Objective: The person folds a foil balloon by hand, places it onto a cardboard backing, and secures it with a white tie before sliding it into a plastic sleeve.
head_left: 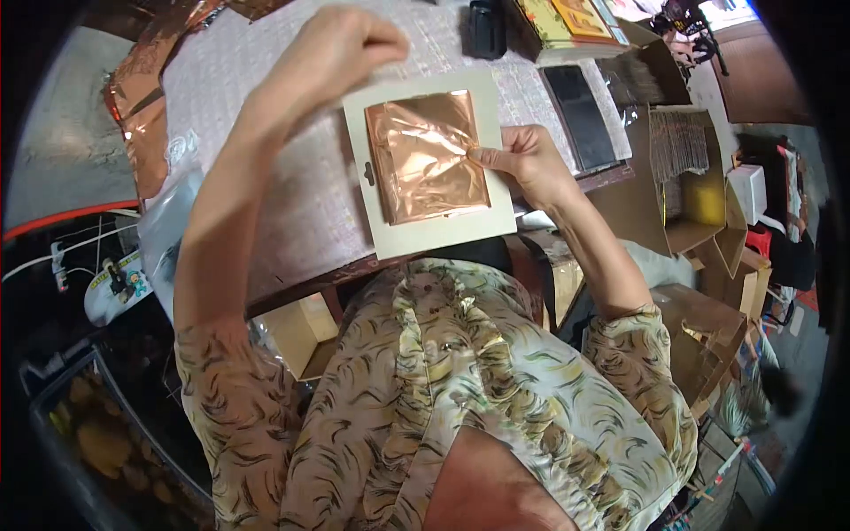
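My right hand grips the right side of a pale card, its thumb pressed on the front. On the card lies a folded square of shiny copper-coloured foil, creased near the thumb. A small dark hanging slot shows at the card's left edge. My left hand is raised over the far left of the table, apart from the card. It is smeared by motion; the fingers look bent, but I cannot make out whether anything is between them.
The table has a pale patterned cover. A black phone-like slab and a black tray lie on it, near a stack of printed packs. Copper foil hangs at the left edge. An open carton stands at right.
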A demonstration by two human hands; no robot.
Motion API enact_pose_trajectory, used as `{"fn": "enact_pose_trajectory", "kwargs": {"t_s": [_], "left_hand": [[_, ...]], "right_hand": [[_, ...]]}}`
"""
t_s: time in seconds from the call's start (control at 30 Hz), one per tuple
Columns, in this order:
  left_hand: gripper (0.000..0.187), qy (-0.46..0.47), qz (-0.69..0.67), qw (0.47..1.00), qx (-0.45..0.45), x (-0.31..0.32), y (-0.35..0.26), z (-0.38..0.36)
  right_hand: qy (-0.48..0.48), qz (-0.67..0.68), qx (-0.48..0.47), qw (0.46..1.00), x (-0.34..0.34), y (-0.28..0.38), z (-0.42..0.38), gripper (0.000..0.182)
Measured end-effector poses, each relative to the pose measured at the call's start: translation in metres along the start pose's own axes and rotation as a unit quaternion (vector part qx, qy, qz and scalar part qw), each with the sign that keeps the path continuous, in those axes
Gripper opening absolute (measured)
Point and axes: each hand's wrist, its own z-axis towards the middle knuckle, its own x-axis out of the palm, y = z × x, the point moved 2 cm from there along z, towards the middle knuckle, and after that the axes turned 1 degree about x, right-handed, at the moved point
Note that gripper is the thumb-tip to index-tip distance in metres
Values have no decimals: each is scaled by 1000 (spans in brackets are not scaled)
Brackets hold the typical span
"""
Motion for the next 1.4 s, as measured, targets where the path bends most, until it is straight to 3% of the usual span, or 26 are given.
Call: {"fn": "enact_pose_trajectory", "kwargs": {"t_s": [0.1, 0.3, 0.37, 0.43, 0.47, 0.53, 0.57, 0.63, 0.67, 0.73, 0.77, 0.8, 0.87, 1.07, 1.4], "left_hand": [[18, 15, -79, 996, -32, -6, -21, -40], [19, -18, -24, 1000, -9, -1, -10, -70], [19, -22, -31, 999, -5, -1, -1, -77], [24, -158, -63, 985, -35, -6, 13, -89], [24, -162, -59, 984, -32, -5, 17, -96], [29, -327, -110, 929, -133, -5, 31, -118], [29, -332, -106, 928, -131, 1, 40, -128], [30, -232, -260, 875, -335, 22, 67, -148], [30, -235, -259, 873, -339, 25, 68, -152], [27, -295, -14, 940, -168, 29, 59, -153], [31, -222, -22, 963, -150, 30, 55, -149], [31, -222, -24, 963, -152, 28, 52, -142], [45, -121, 134, 977, 115, 34, 35, -126], [68, -27, 123, 987, 100, 53, 49, -107], [76, -19, 18, 996, 87, 71, 61, -104]], "right_hand": [[21, 14, -11, 1000, 8, 4, 0, 10], [53, 27, 5, 998, 29, 1, 6, 10], [50, 89, 10, 995, 43, 7, 10, 9], [58, 79, 11, 995, 47, 11, 21, 8], [63, 71, 14, 995, 49, 12, 28, 8], [65, 78, 2, 995, 50, 5, 47, 7], [65, 87, -1, 994, 51, 5, 57, 6], [61, 60, 10, 996, 58, 13, 70, 4], [53, 35, 26, 998, 62, 14, 77, 6], [48, 29, 16, 998, 68, 7, 93, 6], [39, 23, 2, 999, 70, 5, 100, 6], [39, 22, 4, 999, 72, 7, 104, 6], [46, -33, 40, 998, 73, 14, 105, 3], [33, -47, 50, 997, 80, 21, 100, 9], [32, -84, 67, 994, 85, 30, 99, 16]]}}
